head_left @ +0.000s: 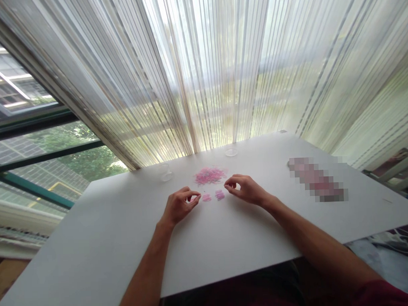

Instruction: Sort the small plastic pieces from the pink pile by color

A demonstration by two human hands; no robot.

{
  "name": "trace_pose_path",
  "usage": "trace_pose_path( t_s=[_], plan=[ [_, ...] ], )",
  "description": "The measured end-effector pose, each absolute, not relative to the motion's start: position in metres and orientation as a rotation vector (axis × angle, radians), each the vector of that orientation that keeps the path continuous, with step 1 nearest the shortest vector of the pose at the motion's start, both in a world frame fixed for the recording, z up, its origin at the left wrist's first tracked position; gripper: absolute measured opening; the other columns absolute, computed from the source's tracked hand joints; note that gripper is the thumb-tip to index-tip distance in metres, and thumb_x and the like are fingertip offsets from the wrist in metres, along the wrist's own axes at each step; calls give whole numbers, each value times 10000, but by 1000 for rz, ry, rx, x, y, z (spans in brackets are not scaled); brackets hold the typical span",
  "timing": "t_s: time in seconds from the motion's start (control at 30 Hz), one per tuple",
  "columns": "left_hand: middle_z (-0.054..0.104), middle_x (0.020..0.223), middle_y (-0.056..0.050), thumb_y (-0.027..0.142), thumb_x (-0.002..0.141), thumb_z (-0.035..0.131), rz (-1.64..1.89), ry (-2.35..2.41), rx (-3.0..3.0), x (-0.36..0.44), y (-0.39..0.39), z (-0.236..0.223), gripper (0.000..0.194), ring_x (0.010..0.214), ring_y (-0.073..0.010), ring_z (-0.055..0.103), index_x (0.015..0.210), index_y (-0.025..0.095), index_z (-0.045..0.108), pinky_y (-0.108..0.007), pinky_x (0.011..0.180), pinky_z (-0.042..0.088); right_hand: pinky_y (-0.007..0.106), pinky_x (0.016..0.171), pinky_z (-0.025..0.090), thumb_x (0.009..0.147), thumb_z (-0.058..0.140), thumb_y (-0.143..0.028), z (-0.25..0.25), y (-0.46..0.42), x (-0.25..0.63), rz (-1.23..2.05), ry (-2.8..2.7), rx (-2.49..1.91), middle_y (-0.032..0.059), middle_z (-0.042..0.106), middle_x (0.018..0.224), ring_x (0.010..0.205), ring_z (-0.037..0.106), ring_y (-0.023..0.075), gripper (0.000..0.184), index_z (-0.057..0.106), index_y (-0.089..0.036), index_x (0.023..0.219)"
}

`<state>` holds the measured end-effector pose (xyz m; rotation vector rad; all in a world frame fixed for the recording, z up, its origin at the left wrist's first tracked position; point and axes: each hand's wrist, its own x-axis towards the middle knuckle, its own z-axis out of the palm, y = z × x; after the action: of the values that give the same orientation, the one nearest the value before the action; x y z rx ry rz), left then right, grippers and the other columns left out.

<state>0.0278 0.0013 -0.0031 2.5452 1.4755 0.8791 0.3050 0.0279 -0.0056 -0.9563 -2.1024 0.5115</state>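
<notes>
A loose pile of thin pink pieces (210, 175) lies on the white table (127, 245). Nearer to me are two small groups of such pieces, a light pink group (206, 198) on the left and a more purple group (219, 195) on the right. My left hand (179, 207) is just left of the light pink group, thumb and forefinger pinched together. My right hand (246, 188) hovers right of the purple group, its fingertips also pinched. Whatever either pinch holds is too small to make out.
Two clear round plastic pieces, one (166, 173) at back left and another (231, 152) at back centre, rest on the table. A blurred-out long reddish object (317, 180) lies at right. Sheer striped curtains (215, 81) hang behind the table's far edge.
</notes>
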Motion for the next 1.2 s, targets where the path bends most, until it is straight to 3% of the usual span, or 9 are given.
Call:
trace_pose_path(
  t_s=[0.43, 1.2],
  plan=[
    [553, 671, 21, 342, 878, 594, 942, 1457, 2589, 44, -2, -6, 192, 570, -73, 519, 874, 233, 751, -186, 568, 385, 277, 711, 468, 882, 533, -277, -26, 61, 328, 459, -2049, -1241, 50, 666, 800, 698, 580, 144, 224, 724, -164, 849],
    [535, 666, 22, 322, 900, 567, 983, 1441, 2570, 46, -1, -9, 189, 570, -78, 505, 911, 221, 726, -183, 576, 384, 275, 711, 460, 871, 549, -284, -17, 53, 323, 564, -2175, -1165, 54, 664, 746, 750, 566, 167, 246, 754, -169, 797]
  ],
)
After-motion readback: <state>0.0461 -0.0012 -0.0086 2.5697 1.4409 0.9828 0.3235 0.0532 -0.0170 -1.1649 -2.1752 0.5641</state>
